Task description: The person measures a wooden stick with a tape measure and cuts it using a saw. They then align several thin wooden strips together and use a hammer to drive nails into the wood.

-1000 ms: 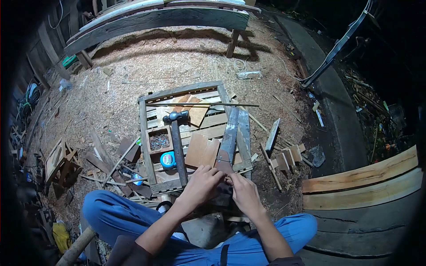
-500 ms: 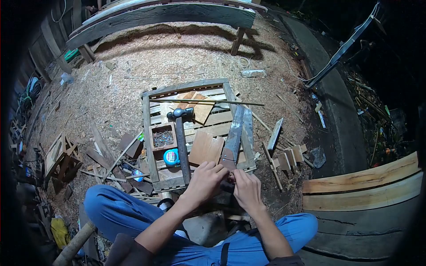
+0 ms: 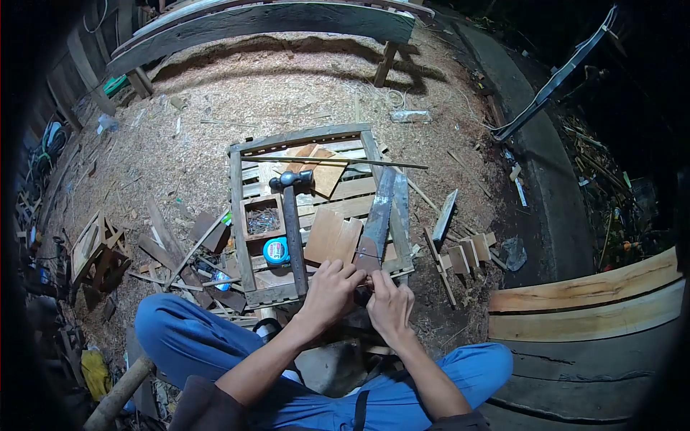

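My left hand (image 3: pixel 330 291) and my right hand (image 3: pixel 390 307) meet over the near edge of a slatted wooden crate (image 3: pixel 302 134), fingers pinched together. Whatever small thing lies between the fingertips is too hidden to name. Just beyond them a handsaw (image 3: pixel 379 221) lies on the crate, its handle end partly covered by the fingers. Left of the saw are thin wooden boards (image 3: pixel 332 238), close to my left hand. A hammer (image 3: pixel 292 233) rests lengthwise beside a teal tape measure (image 3: pixel 276 251) and a small wooden box of nails (image 3: pixel 263 219).
A long thin strip (image 3: pixel 338 161) crosses the crate's far side above more wood pieces (image 3: pixel 327 176). Wood scraps (image 3: pixel 169 248) lie to the left, and notched blocks (image 3: pixel 467 257) to the right. A plank bench (image 3: pixel 586 305) stands at right, a long wooden bench (image 3: pixel 266 32) at the far side.
My right hand has shifted slightly left and down and turned a little, closer to my left hand. The tools on the crate have not moved.
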`<act>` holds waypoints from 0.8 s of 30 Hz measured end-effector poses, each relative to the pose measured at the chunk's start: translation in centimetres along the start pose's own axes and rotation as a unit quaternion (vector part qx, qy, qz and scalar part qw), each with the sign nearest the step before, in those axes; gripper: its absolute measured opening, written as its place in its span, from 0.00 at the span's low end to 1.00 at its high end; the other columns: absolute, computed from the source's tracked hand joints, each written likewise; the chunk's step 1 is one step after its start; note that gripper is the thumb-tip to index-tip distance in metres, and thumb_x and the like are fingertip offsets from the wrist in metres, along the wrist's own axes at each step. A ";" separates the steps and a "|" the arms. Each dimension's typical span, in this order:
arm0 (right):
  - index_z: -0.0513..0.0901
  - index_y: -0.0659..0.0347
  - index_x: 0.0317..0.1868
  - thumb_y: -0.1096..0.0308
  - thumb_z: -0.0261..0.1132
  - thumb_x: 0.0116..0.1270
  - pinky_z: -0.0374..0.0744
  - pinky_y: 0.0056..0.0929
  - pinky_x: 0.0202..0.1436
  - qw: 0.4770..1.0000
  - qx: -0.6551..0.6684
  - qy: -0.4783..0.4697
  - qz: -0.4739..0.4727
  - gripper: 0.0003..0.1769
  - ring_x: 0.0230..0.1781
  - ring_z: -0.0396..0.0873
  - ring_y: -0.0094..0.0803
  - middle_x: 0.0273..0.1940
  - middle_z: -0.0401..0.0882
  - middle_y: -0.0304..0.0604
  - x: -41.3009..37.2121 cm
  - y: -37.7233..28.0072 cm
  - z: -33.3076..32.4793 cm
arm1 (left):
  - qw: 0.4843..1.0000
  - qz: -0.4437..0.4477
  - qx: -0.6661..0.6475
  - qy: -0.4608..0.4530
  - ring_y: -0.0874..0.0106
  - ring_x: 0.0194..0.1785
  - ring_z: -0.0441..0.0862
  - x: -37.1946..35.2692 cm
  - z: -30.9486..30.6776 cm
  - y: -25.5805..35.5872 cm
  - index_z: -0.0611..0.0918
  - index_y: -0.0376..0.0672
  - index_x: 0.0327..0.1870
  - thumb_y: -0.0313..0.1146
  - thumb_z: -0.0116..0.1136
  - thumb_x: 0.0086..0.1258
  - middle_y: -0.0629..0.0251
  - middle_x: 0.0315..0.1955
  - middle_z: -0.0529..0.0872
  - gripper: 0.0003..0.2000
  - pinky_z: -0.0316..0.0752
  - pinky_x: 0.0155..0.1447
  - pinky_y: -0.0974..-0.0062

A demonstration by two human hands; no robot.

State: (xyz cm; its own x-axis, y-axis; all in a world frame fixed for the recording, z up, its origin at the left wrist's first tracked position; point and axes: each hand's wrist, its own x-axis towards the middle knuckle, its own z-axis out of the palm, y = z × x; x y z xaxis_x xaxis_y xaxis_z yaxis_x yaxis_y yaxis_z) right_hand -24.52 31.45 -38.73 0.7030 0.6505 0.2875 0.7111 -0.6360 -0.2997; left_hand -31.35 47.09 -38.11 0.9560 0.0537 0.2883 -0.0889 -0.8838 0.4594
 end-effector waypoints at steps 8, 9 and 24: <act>0.77 0.55 0.42 0.76 0.62 0.64 0.74 0.44 0.37 0.999 0.007 -0.044 0.025 0.07 0.31 0.82 0.48 0.38 0.80 0.44 -0.2 -0.2 0.4 | 1.000 0.002 -0.010 0.020 0.60 0.44 0.79 -0.7 1.0 -0.9 0.86 0.44 0.52 0.27 0.68 0.54 0.64 0.39 0.84 0.20 0.72 0.48 0.61; 0.77 0.55 0.42 0.76 0.62 0.64 0.74 0.44 0.37 0.999 0.005 -0.043 0.024 0.07 0.31 0.82 0.48 0.38 0.80 0.44 0.0 0.1 0.2 | 1.000 0.003 -0.011 0.022 0.60 0.44 0.79 -0.5 0.8 -0.9 0.86 0.44 0.52 0.27 0.68 0.54 0.64 0.39 0.84 0.20 0.72 0.48 0.61; 0.87 0.60 0.50 0.64 0.70 0.72 0.75 0.43 0.54 0.986 0.165 0.011 0.033 0.11 0.48 0.82 0.48 0.44 0.86 0.46 2.9 -0.2 -4.1 | 0.992 -0.023 -0.100 0.073 0.59 0.48 0.80 0.5 -2.7 -1.8 0.87 0.45 0.52 0.32 0.70 0.67 0.62 0.40 0.83 0.13 0.72 0.52 0.62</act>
State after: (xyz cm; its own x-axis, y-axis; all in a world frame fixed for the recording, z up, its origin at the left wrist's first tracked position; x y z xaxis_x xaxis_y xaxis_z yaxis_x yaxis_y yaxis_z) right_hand -22.60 31.75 -34.11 0.7499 0.6008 0.2769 0.6243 -0.5045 -0.5964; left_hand -31.46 49.96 -36.54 0.9113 0.1705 0.3748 -0.1145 -0.7694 0.6284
